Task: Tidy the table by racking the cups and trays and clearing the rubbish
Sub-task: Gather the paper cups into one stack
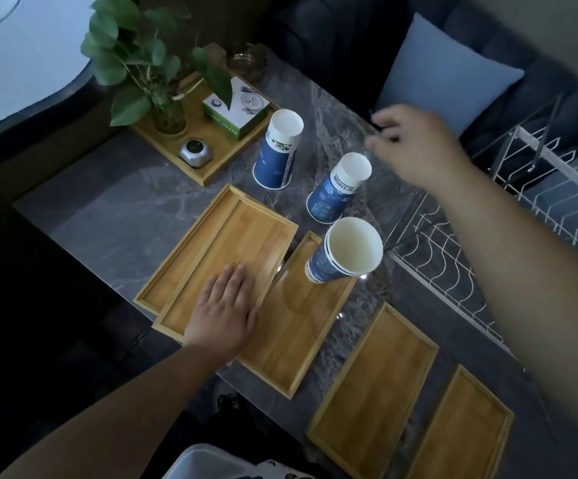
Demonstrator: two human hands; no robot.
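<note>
Several bamboo trays lie on the dark marble table (114,216). My left hand (223,307) rests flat, fingers together, on a tray (232,247) stacked over another at the left. Beside it a third tray (301,326) carries an upright stack of blue paper cups (346,252). Two more blue cups stand upside down on the table, one at the back (277,150) and one nearer (339,188). Two further trays (374,392) (460,430) lie near the front right. My right hand (415,143) hovers blurred over the table's far edge, fingers curled; I cannot see anything in it.
A white wire rack (453,257) stands at the table's right edge. A larger wooden tray (211,160) at the back left holds a potted plant (142,63), a tissue box (237,108) and a silver object (196,153). A bin (211,461) sits below.
</note>
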